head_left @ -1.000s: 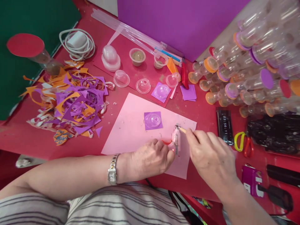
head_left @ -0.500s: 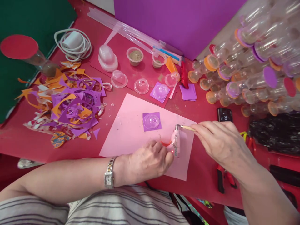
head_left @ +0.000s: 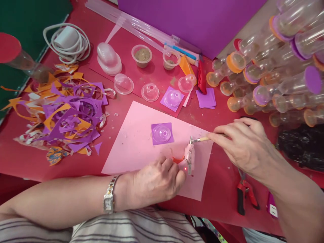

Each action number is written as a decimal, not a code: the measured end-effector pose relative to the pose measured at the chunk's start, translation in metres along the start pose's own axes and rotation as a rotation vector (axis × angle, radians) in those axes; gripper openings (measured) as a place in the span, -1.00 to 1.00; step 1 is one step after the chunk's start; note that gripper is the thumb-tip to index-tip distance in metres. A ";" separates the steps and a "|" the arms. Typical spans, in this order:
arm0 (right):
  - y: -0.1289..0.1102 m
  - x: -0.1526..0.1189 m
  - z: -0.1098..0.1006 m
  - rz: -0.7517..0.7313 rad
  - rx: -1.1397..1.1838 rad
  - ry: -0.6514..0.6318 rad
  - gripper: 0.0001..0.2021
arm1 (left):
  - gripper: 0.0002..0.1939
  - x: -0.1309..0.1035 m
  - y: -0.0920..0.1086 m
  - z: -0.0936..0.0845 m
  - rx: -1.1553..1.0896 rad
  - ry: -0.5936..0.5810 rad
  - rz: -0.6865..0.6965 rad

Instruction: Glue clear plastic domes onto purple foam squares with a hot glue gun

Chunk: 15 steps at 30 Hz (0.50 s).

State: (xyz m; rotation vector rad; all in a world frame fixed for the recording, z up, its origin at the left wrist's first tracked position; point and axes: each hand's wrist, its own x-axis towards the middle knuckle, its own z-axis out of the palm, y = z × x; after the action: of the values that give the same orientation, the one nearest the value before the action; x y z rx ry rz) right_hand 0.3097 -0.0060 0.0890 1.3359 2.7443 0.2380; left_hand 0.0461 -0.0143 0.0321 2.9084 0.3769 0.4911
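My left hand [head_left: 158,180] is closed around the handle of a small pink glue gun [head_left: 188,153], its orange trigger and a red light showing beside the fingers. In my right hand [head_left: 243,145] is a thin tool with a wooden handle [head_left: 204,138], pinched between thumb and fingers. Its metal tip is at the glue gun's nozzle; whether they touch is hard to tell. Left of the nozzle, a clear plastic dome lid [head_left: 162,133] sits on a purple foam square [head_left: 155,141]. All this is over a pink sheet [head_left: 131,135].
Purple and orange scraps [head_left: 73,111] heap at the left. Several clear lids and a cup of sand-like material [head_left: 142,55] stand behind the sheet. Clear bottle-like tubes [head_left: 283,84] are stacked at the right. Red-handled pliers [head_left: 244,195] lie near my right forearm.
The view has shifted slightly. The wooden-handled tool's tip has moved a little down along the glue gun's nozzle. Both hands keep their hold.
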 end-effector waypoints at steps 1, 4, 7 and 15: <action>0.002 0.000 0.000 -0.014 0.008 -0.002 -0.69 | -0.82 0.000 0.000 0.001 -0.001 0.013 -0.004; 0.005 0.005 -0.001 -0.038 0.041 -0.001 -0.68 | -0.81 0.001 0.001 0.003 -0.003 0.046 -0.012; 0.007 0.010 -0.002 -0.059 0.069 -0.005 -0.70 | -0.81 0.001 0.001 0.005 -0.007 0.041 -0.022; 0.003 0.016 -0.005 -0.071 0.123 -0.069 -0.69 | -0.84 -0.001 0.001 0.002 -0.026 -0.033 -0.011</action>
State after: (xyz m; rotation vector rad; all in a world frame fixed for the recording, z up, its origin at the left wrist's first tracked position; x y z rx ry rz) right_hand 0.3015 0.0083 0.0947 1.2443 2.7821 0.0181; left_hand 0.0462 -0.0162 0.0302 2.8839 0.3787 0.4421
